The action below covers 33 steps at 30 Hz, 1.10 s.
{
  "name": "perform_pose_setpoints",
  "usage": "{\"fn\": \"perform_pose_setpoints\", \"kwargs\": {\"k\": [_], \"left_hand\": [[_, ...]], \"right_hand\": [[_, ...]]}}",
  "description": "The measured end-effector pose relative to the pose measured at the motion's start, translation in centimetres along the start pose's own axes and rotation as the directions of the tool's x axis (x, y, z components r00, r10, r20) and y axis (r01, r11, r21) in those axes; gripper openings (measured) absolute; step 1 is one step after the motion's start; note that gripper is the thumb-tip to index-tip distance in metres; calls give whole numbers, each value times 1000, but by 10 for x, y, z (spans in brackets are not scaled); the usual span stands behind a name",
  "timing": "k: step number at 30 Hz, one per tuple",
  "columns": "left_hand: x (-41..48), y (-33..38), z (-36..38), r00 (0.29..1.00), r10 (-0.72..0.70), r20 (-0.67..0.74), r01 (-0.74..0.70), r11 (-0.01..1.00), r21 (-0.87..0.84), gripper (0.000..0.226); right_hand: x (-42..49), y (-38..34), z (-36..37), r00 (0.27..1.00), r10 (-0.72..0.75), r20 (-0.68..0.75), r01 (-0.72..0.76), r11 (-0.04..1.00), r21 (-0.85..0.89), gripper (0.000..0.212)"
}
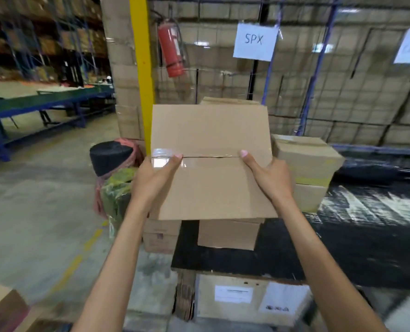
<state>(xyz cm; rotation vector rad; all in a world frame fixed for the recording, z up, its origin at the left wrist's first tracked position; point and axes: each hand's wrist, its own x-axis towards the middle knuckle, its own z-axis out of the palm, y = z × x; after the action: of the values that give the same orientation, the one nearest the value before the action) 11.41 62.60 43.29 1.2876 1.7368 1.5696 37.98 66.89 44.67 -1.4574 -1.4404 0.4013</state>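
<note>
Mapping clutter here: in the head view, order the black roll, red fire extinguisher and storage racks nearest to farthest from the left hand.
1. black roll, just left of the left hand.
2. red fire extinguisher, higher up beside the yellow post.
3. storage racks, far back on the left.

A red fire extinguisher (171, 47) is hung beside a yellow post (140, 68) on a wire cage (343, 97) marked by an "SPX" sign (255, 41); tall racks (38, 37) are seen beyond the concrete floor (31, 200).
</note>
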Motion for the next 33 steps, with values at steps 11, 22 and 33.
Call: {"fn": "perform_pose_setpoints", "kwargs": {"k": [11, 22, 33], "left_hand": [[162, 48, 123, 954, -138, 266, 137, 990, 22, 59], [288, 5, 211, 880, -292, 374, 255, 956, 146, 70], [336, -38, 234, 822, -408, 397, 343, 911, 227, 89]], "right_hand": [[213, 35, -33, 948, 181, 261, -150, 980, -132, 61], [348, 103, 37, 803, 440, 402, -392, 898, -200, 127], [363, 139, 70, 788, 469, 399, -404, 883, -241, 90]]}}
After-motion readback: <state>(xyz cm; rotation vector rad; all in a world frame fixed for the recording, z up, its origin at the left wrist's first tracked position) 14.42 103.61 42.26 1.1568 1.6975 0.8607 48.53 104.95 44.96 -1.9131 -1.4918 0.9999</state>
